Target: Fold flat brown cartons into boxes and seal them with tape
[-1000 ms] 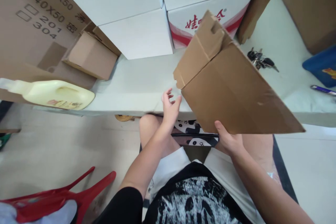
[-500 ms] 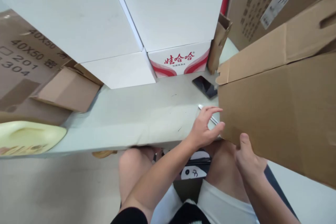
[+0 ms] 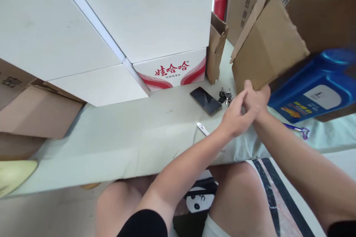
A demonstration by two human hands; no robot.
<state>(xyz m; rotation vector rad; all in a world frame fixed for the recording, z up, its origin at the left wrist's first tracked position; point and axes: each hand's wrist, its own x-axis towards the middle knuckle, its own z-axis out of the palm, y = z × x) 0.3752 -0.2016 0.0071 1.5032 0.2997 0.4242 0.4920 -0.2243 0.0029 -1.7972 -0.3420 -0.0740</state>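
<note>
My right hand (image 3: 257,98) grips the lower edge of an upright brown cardboard box (image 3: 258,55), thumb on its near face. My left hand (image 3: 237,118) is stretched toward the right one, thumb and fingers apart, its fingertips overlapping the right hand; whether it touches the cardboard cannot be made out. Below the left forearm lies a slim white tool (image 3: 203,129), partly covered by the arm. A black phone (image 3: 205,100) and a bunch of keys (image 3: 226,95) lie on the table just beyond my left hand.
White cartons (image 3: 169,18) are stacked at the back, with a narrow open cardboard box (image 3: 216,48) beside them. On the right are a blue jug (image 3: 314,89), a purple pen-like item (image 3: 294,127) and a large brown carton (image 3: 319,3). A pale yellow container (image 3: 16,174) sits far left.
The cardboard box has swung away and back, uncovering the keys and blue jug. Both hands have moved forward and closer together. The view has shifted to the right.
</note>
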